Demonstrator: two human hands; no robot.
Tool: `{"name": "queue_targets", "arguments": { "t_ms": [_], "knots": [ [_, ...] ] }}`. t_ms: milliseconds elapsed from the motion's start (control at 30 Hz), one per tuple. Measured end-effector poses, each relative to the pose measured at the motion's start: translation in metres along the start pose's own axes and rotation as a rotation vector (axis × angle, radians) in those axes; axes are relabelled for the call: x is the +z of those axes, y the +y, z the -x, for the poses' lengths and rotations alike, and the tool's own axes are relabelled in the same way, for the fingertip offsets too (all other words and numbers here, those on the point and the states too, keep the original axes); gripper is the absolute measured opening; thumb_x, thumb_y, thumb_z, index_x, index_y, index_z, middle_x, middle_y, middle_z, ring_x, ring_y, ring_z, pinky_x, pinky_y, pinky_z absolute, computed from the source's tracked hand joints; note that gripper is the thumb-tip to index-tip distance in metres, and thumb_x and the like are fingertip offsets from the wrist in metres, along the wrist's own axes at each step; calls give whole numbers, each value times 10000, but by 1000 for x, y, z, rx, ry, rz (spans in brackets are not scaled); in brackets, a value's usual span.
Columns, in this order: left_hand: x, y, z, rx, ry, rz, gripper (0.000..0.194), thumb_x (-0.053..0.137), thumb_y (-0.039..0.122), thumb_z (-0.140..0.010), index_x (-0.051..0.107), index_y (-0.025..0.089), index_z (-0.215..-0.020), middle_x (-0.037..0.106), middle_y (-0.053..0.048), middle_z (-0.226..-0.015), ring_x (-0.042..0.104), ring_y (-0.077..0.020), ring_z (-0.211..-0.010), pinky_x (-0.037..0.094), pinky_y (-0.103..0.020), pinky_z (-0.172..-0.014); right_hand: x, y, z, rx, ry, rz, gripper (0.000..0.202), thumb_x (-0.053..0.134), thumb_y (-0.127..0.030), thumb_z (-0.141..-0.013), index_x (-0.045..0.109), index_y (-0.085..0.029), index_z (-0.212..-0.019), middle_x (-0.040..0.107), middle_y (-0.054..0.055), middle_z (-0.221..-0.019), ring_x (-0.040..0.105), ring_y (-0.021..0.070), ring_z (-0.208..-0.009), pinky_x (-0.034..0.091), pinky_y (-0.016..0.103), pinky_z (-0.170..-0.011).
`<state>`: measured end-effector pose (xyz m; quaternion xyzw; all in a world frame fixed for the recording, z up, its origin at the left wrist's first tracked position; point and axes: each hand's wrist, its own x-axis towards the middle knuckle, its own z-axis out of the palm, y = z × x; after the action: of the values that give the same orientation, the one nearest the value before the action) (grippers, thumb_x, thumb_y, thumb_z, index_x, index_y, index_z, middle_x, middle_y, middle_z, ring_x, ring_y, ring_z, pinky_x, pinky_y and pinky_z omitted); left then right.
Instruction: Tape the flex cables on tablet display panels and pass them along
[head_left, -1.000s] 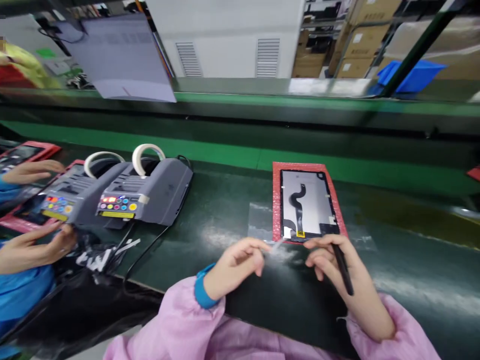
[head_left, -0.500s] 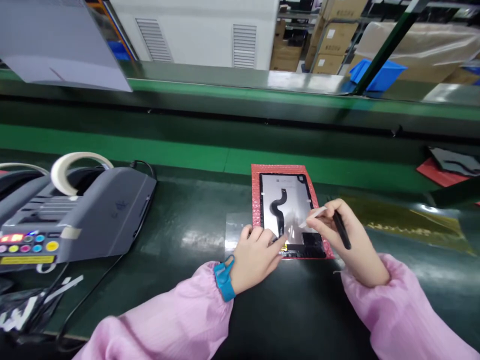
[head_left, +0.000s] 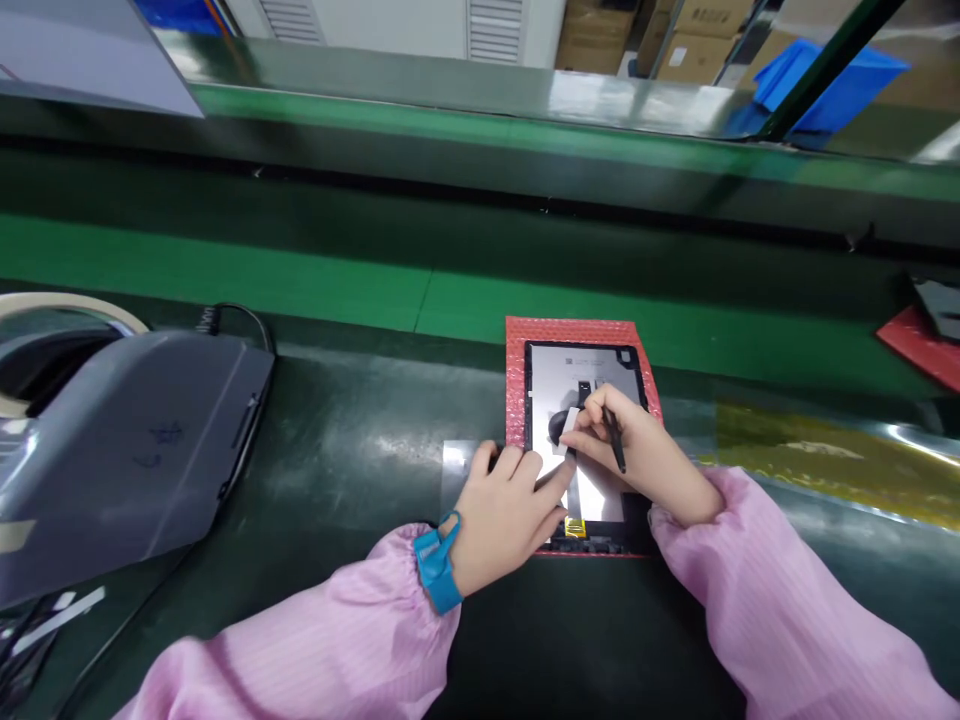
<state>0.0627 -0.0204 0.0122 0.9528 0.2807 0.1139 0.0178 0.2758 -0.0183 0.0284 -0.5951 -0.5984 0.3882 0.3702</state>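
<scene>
A tablet screen panel, silver-backed with a black frame, lies face down on a red bubble-wrap bag. A black flex cable runs down its back to a piece of yellow tape. My left hand rests over the panel's lower left, fingers apart, index fingertip at the cable. My right hand is closed, pinching a white strip of tape between thumb and forefinger over the cable. A black pen-like tool is also tucked in its fingers. Part of the cable is hidden behind the hands.
A grey tape dispenser with a tape roll stands at left, its cord trailing on the green bench. Clear film lies beside my left hand. A yellow film sheet is at right, and a red bag lies farther back.
My right hand has moved left with the white strip and the black tool, from the panel's right side to over the cable. My left hand stays nearly in place. The camera view has shifted downward.
</scene>
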Motion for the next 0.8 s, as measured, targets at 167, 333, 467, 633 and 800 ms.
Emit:
{"name": "queue_targets", "arguments": {
  "t_ms": [167,333,467,633,800],
  "knots": [
    [-1,2,1,0,25,-5,417,599,433,-1007,622,219,-1364,645,-52,-977,557,-259,-956,362,-470,-946,2,-1,-5,-9,-30,64,488,715,-616,-879,387,-267,-790,656,-39,-684,494,136,-519,376,314,-586],
    [0,2,2,4,57,-6,391,564,416,-1026,632,228,-1362,693,-52,-1180,552,-277,-1083,356,-483,-976,4,-1,-4,-2,-15,108,471,731,-575,-889,394,-265,-781,679,-36,-705,511,136,-512,376,311,-596],
    [-1,2,2,17,61,-21,386,513,393,-1052,633,228,-1379,675,-35,-1343,542,-284,-1152,357,-486,-988,6,-1,-3,3,0,125,461,737,-557,-890,396,-267,-778,689,-28,-709,546,148,-535,395,308,-596],
    [-2,2,2,15,38,-30,399,540,394,-1038,634,234,-1391,662,-43,-1384,558,-292,-1183,375,-474,-1001,7,-1,-1,-13,-8,146,423,705,-497,-915,375,-268,-783,694,-29,-717,549,150,-535,388,314,-592],
    [-2,3,2,10,12,-27,429,560,396,-1030,613,233,-1423,650,-62,-1402,567,-297,-1187,387,-470,-1006,9,1,-1,-7,-4,118,356,695,-412,-918,384,-271,-818,688,-22,-755,568,165,-593,429,337,-640]
  ]
}}
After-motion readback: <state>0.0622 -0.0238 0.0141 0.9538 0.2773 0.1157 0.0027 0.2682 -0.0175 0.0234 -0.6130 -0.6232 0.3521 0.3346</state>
